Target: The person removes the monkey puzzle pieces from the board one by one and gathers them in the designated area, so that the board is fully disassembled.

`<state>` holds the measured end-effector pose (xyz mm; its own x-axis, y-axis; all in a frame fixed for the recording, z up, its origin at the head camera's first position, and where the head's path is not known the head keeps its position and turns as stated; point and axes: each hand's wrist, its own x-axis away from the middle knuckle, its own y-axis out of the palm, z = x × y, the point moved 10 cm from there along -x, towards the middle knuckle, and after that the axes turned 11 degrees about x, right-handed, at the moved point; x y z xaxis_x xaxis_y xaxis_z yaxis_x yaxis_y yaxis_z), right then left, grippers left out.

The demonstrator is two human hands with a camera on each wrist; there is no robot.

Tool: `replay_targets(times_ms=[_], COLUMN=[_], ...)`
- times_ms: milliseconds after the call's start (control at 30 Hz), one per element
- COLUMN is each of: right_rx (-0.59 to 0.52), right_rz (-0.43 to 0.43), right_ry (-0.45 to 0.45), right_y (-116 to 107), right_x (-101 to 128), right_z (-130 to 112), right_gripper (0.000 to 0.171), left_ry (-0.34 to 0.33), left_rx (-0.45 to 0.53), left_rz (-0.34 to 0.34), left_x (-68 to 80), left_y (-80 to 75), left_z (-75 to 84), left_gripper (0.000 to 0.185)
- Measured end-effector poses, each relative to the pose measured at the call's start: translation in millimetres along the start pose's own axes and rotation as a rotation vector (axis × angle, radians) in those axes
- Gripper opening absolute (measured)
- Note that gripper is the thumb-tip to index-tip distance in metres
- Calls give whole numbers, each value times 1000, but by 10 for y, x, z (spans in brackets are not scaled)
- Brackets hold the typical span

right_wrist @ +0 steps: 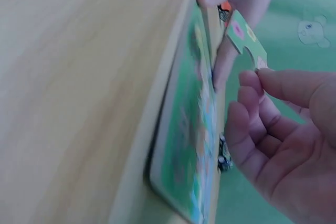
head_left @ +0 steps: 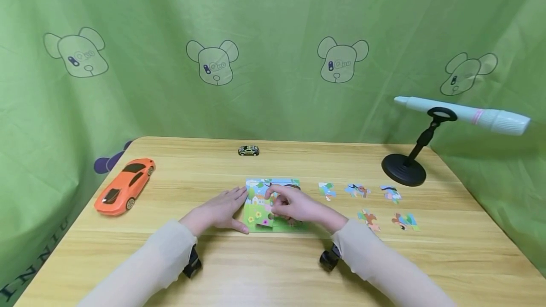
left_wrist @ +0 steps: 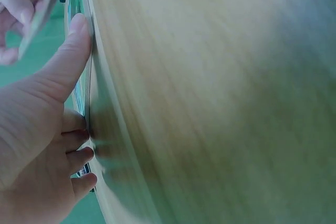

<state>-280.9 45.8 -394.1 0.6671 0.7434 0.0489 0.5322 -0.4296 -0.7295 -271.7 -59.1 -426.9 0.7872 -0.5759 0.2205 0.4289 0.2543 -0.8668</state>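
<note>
A puzzle board [head_left: 291, 227] with a bright cartoon scene lies flat at the middle of the table. My left hand [head_left: 225, 208] rests along its left side, fingers stretched forward and thumb near the lower left corner. Over the board, my right hand [head_left: 294, 203] pinches a green puzzle piece [right_wrist: 248, 38] with flowers between thumb and index finger. In the right wrist view the piece is tilted and raised above the board, near the left hand. Part of the board's picture is hidden beneath the right hand.
Several loose puzzle pieces [head_left: 357, 190] lie right of the board in two rows. An orange toy car [head_left: 126, 186] sits at the left edge, a small dark toy car [head_left: 249, 151] at the back. A light blue microphone [head_left: 462, 110] stands on a black stand [head_left: 404, 169] at back right.
</note>
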Motion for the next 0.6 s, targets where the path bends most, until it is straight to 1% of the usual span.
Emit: replay_targets(times_ms=[100,233,367,467,600], right_rx=[-26,-36,-64,-77,-126], right_rz=[-31,-74,-110,-147,-213], right_ry=[3,20,-15,-36,-22], right_y=[-58,-142,-203,-208,-156], right_x=[151,411,681,878,1122], right_z=[45,159,257,326,427], right_gripper=[21,22,21,22,22], left_ry=[-3,-9,-8,-7,-3], left_rx=[5,7,8,9,12], left_rz=[-4,-2,1,1,3], left_x=[9,8,2,7,9], left_y=[3,3,6,6,1], left_z=[7,2,-2,3,9], left_gripper=[102,102,102,102,102])
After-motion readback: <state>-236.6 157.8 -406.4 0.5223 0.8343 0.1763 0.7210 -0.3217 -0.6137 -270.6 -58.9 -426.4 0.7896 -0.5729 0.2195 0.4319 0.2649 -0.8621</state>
